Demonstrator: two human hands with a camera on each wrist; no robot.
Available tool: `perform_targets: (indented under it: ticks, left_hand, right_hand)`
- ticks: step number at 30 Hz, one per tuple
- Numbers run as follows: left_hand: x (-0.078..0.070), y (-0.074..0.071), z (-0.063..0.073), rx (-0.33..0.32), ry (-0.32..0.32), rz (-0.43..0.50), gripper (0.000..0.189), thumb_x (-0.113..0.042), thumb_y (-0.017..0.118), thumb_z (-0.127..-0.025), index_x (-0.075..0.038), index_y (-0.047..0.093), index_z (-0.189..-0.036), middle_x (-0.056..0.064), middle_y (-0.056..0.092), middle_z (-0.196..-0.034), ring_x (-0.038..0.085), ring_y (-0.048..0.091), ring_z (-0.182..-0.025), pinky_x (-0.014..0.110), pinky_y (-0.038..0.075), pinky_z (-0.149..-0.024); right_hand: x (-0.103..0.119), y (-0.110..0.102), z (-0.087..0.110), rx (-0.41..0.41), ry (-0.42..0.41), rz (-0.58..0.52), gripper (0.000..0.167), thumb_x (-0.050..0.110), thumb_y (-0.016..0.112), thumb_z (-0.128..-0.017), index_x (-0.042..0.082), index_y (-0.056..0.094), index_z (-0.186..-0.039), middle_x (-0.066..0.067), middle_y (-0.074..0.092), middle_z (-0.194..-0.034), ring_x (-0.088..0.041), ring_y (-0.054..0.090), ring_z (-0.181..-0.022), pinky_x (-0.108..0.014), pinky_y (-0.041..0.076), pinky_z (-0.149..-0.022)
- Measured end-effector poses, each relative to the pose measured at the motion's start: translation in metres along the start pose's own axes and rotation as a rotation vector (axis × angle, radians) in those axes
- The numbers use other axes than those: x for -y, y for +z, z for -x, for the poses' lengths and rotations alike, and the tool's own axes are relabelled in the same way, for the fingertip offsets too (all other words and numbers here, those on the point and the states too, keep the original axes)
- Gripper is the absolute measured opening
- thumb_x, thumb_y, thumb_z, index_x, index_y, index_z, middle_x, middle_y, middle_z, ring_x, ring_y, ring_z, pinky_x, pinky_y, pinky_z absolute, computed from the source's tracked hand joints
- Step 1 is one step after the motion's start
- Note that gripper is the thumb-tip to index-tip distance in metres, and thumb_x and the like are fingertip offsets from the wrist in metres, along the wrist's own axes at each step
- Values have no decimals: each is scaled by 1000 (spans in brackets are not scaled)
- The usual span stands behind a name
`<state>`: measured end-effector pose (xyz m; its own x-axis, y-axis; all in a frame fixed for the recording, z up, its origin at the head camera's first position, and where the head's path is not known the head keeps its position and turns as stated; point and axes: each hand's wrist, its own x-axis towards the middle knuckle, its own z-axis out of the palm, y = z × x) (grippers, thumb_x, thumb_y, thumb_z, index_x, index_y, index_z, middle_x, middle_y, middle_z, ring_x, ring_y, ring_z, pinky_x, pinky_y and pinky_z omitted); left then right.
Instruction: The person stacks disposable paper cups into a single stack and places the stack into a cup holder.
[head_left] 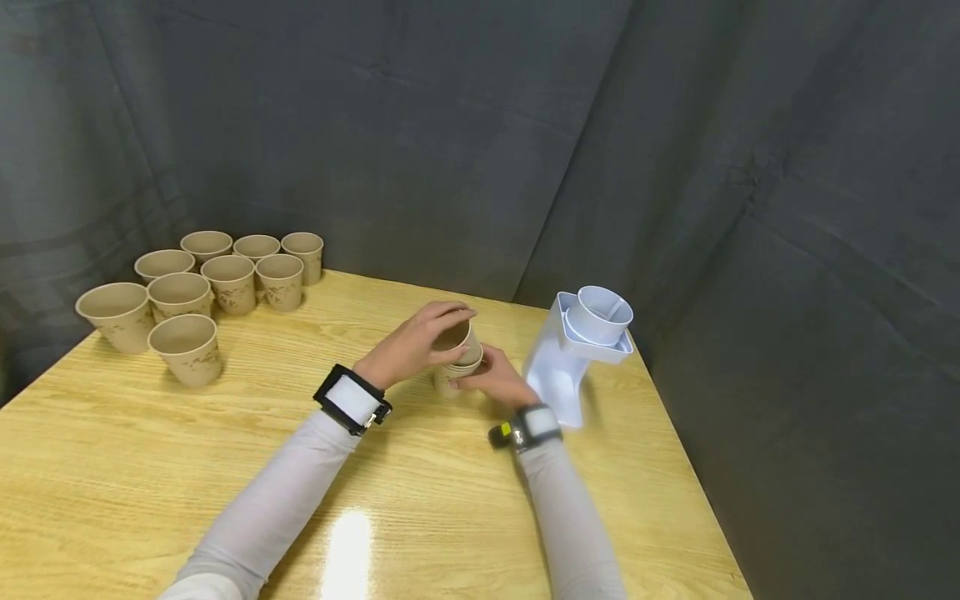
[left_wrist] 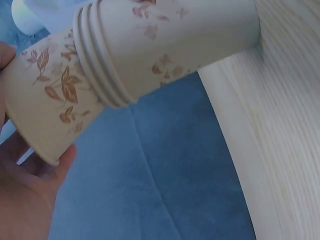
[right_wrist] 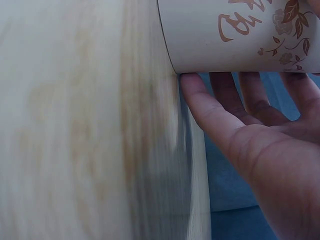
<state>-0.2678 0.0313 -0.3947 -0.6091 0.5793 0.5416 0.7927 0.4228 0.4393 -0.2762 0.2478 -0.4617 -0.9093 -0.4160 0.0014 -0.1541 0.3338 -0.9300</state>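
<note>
Nearest: two pale sleeves (head_left: 262, 508), mine, each with a dark wrist strap (head_left: 352, 402).
Upper cup (left_wrist: 55, 95): one, beige, brown leaf print; mid-table, its rim pinched between the thumb and fingers of my left hand (head_left: 412, 346). Its lower part sits inside a cup stack (left_wrist: 185, 45), round which my right hand (head_left: 498, 379) is curled.
Surface and room: yellow wood-grain table (head_left: 135, 467), glare patch near; dark grey curtain (head_left: 390, 150) at left, far and right.
Orientation: stack upright, long axis vertical; upper cup mouth up, seemingly tilted slightly.
To the right: white plastic fixture (head_left: 558, 367), round collar on top.
Far left: nine matching cups (head_left: 232, 296), mouths up.
Obscured: upper cup's base; number stacked, uncertain; stack cropped in the right wrist view.
</note>
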Motion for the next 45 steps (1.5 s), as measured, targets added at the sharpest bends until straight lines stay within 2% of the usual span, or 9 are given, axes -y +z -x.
perform_targets:
  ticks: [11,14,19,22,28,33,35,39,45]
  left_hand:
    - [-6,13,-4,-26,21,-22,60,-28,68,-90,-9,46,-142,12,48,-143,25,44,-133,38,41,-109]
    - [-7,17,-4,-25,27,-67,59,-30,66,-92,-8,45,-143,11,47,-145,27,43,-134,40,39,-110]
    - [-6,23,-3,-2,46,-172,58,-34,58,-97,-7,42,-145,14,40,-151,33,38,-138,46,29,-116]
    - [-4,26,-3,-5,36,-186,57,-36,53,-98,-6,41,-146,15,39,-152,33,36,-139,46,26,-117]
    - [-2,32,-2,-8,11,-197,56,-39,48,-100,-9,39,-147,13,41,-149,29,37,-137,45,27,-116]
    - [-3,38,-1,27,-9,-242,56,-40,44,-100,-10,39,-147,13,41,-148,31,36,-137,45,27,-117]
    - [-4,42,0,60,-20,-263,55,-39,44,-100,-8,40,-146,14,42,-148,33,36,-137,46,26,-117]
    - [-4,51,4,99,-43,-310,54,-36,46,-99,-6,43,-144,16,44,-146,36,38,-135,46,28,-116]
    - [-3,55,6,80,-58,-310,54,-35,48,-98,-6,45,-143,17,46,-144,36,41,-131,46,32,-113]
  right_hand:
    - [-1,0,2,7,-7,12,57,21,80,-77,18,57,-129,-4,65,-122,-21,63,-109,-38,50,-95]
    - [-1,0,2,7,-4,15,56,20,80,-77,19,57,-128,-2,65,-121,-20,63,-108,-37,51,-94]
    - [-1,1,0,-8,-21,3,53,16,80,-77,18,59,-126,-3,66,-119,-20,64,-103,-35,52,-91]
    - [0,2,0,-20,-25,-3,50,14,80,-77,17,60,-123,-4,65,-118,-20,63,-102,-35,52,-90]
    - [1,1,0,-27,5,21,46,10,79,-77,16,62,-120,-2,65,-116,-18,62,-101,-34,51,-90]
    - [5,-2,1,-1,36,14,48,6,76,-78,11,60,-123,-5,65,-117,-16,63,-98,-33,52,-89]
    - [14,-2,6,11,29,8,51,4,73,-79,7,58,-127,-9,64,-121,-17,63,-102,-33,52,-90]
    - [13,-4,5,18,11,15,58,3,70,-79,4,52,-134,-15,57,-132,-22,60,-113,-35,50,-96]
    - [-1,-3,0,-6,-19,12,57,3,70,-80,5,52,-134,-16,56,-133,-26,58,-116,-37,49,-99]
